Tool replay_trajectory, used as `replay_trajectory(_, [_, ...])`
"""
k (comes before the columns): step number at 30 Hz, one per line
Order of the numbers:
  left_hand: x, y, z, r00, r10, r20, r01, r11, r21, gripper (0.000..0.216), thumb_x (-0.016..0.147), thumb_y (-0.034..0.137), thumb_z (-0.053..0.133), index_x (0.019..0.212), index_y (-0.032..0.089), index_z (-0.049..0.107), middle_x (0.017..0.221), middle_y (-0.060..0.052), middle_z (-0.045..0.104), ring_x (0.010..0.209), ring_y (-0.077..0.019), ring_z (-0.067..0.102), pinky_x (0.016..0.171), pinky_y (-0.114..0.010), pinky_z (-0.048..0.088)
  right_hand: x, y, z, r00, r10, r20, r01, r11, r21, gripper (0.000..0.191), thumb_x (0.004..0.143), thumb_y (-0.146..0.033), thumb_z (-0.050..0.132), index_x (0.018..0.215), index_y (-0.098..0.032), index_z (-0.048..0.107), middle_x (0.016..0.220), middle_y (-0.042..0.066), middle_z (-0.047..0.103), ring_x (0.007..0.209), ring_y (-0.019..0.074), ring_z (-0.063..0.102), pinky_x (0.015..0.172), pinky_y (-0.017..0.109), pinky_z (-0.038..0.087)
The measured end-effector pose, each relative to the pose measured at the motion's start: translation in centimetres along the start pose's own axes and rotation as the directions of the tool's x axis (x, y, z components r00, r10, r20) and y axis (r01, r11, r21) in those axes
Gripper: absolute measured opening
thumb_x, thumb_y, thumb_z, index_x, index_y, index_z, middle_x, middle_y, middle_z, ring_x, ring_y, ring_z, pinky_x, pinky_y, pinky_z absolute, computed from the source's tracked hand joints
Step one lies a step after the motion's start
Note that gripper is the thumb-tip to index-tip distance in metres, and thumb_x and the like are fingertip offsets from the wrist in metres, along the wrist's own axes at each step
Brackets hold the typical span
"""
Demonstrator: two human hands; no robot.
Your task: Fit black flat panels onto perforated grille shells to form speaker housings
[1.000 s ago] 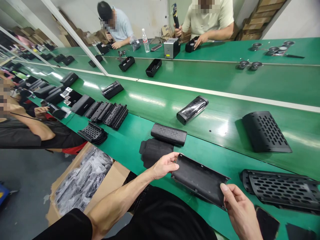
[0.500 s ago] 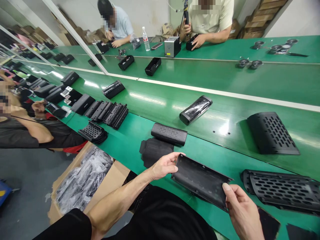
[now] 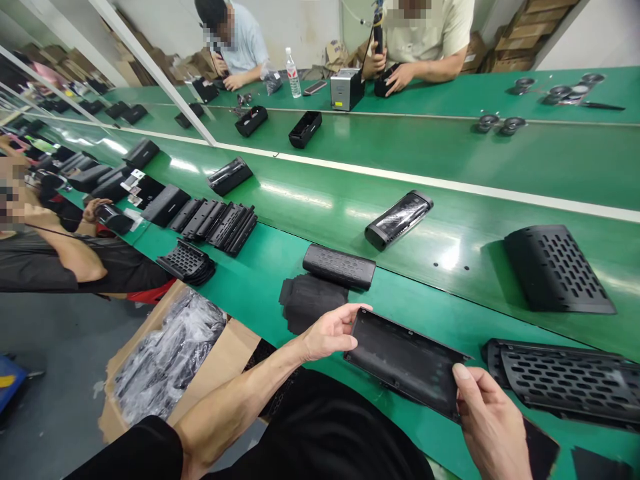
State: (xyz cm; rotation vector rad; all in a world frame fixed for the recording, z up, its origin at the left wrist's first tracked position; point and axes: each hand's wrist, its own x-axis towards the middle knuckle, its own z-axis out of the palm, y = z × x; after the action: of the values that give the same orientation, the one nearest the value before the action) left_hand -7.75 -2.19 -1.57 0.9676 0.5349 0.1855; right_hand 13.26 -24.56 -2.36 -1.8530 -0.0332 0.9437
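Observation:
Between my two hands I hold a long black plastic panel (image 3: pixel 403 361), its hollow side up, just above the near edge of the green bench. My left hand (image 3: pixel 329 332) pinches its left end, thumb on top. My right hand (image 3: pixel 487 423) grips its right end, fingers closed under it. Just beyond my left hand lie a pile of flat black cloth pieces (image 3: pixel 307 302) and a black perforated speaker body (image 3: pixel 339 265). To the right of the panel lies a stack of black perforated grilles (image 3: pixel 565 381).
A green conveyor belt (image 3: pixel 450 220) carries a wrapped speaker (image 3: pixel 399 219) and a black curved grille (image 3: pixel 557 269). Black parts are stacked at left (image 3: pixel 215 227). A cardboard box of bagged parts (image 3: pixel 165 360) stands below the bench. One person sits at my left, two work across the line.
The view has drifted slightly, and the speaker and grille on the belt have shifted right. Both hands keep their grip on the panel, its right end a little lower.

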Motion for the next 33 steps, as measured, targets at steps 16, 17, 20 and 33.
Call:
replay_trajectory(16, [-0.2, 0.0, -0.2, 1.0, 0.018, 0.018, -0.018, 1.0, -0.013, 0.076, 0.076, 0.027, 0.083, 0.147, 0.028, 0.056, 0.121, -0.008, 0.063, 0.105, -0.0206, 0.062, 0.095, -0.034, 0.049, 0.1, -0.2, -0.2, 0.999, 0.011, 0.033, -0.013, 0.998, 0.067, 0.046, 0.075, -0.061, 0.085, 0.083, -0.023, 0.06, 0.061, -0.004, 0.046, 0.052, 0.0114, 0.034, 0.047, 0.026, 0.024])
replay_trajectory(17, [-0.2, 0.0, -0.1, 1.0, 0.011, 0.011, -0.011, 1.0, -0.019, 0.076, 0.076, 0.027, 0.083, 0.147, 0.028, 0.056, 0.12, -0.008, 0.064, 0.105, -0.0207, 0.062, 0.095, -0.034, 0.049, 0.1, -0.2, -0.2, 0.999, 0.014, 0.039, -0.017, 0.996, 0.087, 0.047, 0.075, -0.061, 0.085, 0.084, -0.023, 0.06, 0.062, -0.004, 0.046, 0.053, 0.0117, 0.035, 0.047, 0.026, 0.025])
replay_trajectory(20, [-0.1, -0.2, -0.1, 1.0, 0.007, 0.001, -0.007, 0.999, -0.045, 0.076, 0.074, 0.025, 0.082, 0.146, 0.029, 0.057, 0.117, -0.007, 0.064, 0.103, -0.0202, 0.062, 0.094, -0.034, 0.049, 0.1, -0.2, 0.0, 0.999, 0.021, 0.048, -0.027, 0.991, 0.128, 0.047, 0.075, -0.061, 0.086, 0.087, -0.024, 0.06, 0.062, -0.005, 0.046, 0.056, 0.0119, 0.036, 0.049, 0.025, 0.026])
replay_trajectory(33, [0.0, -0.5, -0.2, 0.999, -0.042, -0.001, 0.041, 0.979, -0.2, 0.081, 0.069, 0.015, 0.082, 0.145, 0.028, 0.058, 0.116, -0.007, 0.066, 0.098, -0.0175, 0.061, 0.086, -0.028, 0.048, 0.2, -1.0, 0.4, 0.994, 0.084, 0.067, -0.096, 0.971, 0.219, 0.049, 0.07, -0.062, 0.088, 0.085, -0.024, 0.061, 0.062, -0.005, 0.046, 0.053, 0.0104, 0.035, 0.048, 0.023, 0.032])
